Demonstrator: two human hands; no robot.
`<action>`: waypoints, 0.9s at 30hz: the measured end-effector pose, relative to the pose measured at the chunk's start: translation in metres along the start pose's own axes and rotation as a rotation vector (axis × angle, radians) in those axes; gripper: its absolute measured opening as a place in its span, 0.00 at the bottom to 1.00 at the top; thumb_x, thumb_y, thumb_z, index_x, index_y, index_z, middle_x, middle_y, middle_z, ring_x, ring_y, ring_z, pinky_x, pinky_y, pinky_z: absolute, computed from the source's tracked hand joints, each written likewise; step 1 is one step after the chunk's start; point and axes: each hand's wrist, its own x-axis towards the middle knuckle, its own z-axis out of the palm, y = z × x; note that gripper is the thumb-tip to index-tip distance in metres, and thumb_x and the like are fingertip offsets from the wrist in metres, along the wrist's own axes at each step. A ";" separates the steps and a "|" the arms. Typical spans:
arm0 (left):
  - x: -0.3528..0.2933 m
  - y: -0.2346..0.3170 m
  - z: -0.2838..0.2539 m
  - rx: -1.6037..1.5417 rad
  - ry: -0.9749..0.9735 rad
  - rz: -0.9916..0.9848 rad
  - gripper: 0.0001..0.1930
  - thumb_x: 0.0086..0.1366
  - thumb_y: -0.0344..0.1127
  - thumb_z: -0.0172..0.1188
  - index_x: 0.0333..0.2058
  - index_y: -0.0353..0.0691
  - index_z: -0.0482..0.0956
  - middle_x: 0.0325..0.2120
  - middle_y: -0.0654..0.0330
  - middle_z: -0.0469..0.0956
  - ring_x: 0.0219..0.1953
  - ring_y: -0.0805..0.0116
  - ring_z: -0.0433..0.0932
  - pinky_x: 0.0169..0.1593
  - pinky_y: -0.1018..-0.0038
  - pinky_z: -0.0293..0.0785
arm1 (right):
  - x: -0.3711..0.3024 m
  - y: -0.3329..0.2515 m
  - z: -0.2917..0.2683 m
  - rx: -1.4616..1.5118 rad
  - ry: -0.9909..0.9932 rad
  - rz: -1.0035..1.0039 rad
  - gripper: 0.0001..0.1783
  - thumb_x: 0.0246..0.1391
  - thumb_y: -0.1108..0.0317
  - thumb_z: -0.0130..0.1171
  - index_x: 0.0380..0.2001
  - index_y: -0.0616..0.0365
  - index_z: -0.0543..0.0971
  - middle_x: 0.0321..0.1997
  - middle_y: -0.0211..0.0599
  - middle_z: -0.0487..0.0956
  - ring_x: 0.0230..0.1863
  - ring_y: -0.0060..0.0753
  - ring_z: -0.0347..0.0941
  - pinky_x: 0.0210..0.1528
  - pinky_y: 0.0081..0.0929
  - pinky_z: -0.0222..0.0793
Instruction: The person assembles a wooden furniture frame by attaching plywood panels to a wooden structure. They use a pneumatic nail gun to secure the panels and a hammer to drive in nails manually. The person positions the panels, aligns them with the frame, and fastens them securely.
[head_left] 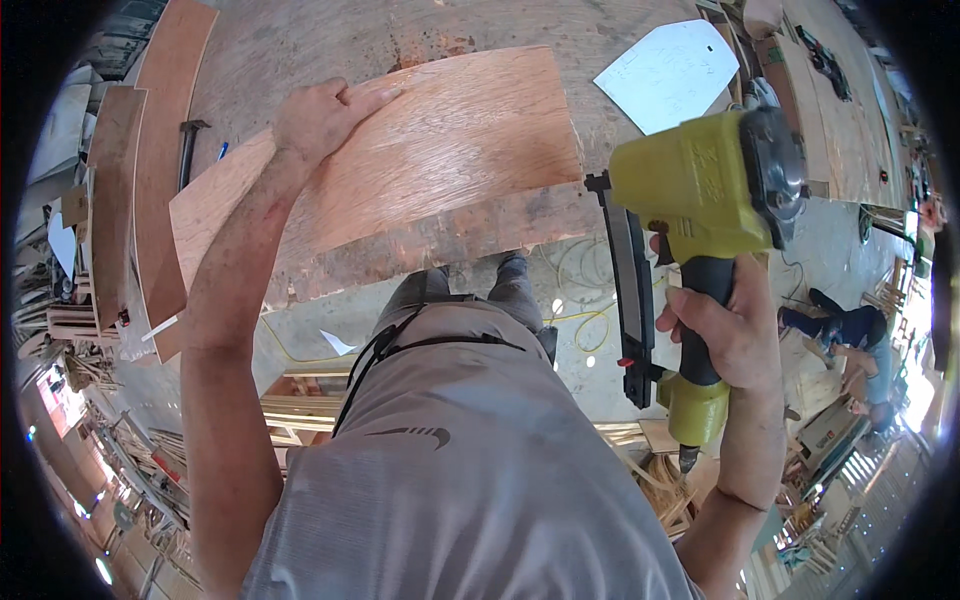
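My left hand (322, 120) is closed on the far edge of a thin reddish plywood board (450, 140), which lies on the worktable (430, 240). Another pale plywood section (222, 200) shows beside my left forearm, which hides whether the two are joined. My right hand (725, 320) grips the black handle of a yellow-green pneumatic nail gun (690, 185) with a long dark magazine. Its nose sits close to the board's right end; whether they touch I cannot tell.
A white marked sheet (668, 75) lies at the far right of the table. At the left are a hammer (190, 150), a blue pen (223, 151) and long boards (165, 130). A yellow hose (590, 325) runs over the floor. Another person (860, 345) crouches at the right.
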 end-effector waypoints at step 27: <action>-0.003 0.000 0.001 0.031 0.034 0.012 0.39 0.55 0.77 0.53 0.30 0.40 0.83 0.23 0.52 0.82 0.30 0.52 0.83 0.36 0.60 0.78 | 0.020 -0.005 0.008 -0.073 -0.089 -0.030 0.20 0.52 0.75 0.60 0.49 0.65 0.72 0.32 0.32 0.77 0.25 0.20 0.76 0.24 0.18 0.70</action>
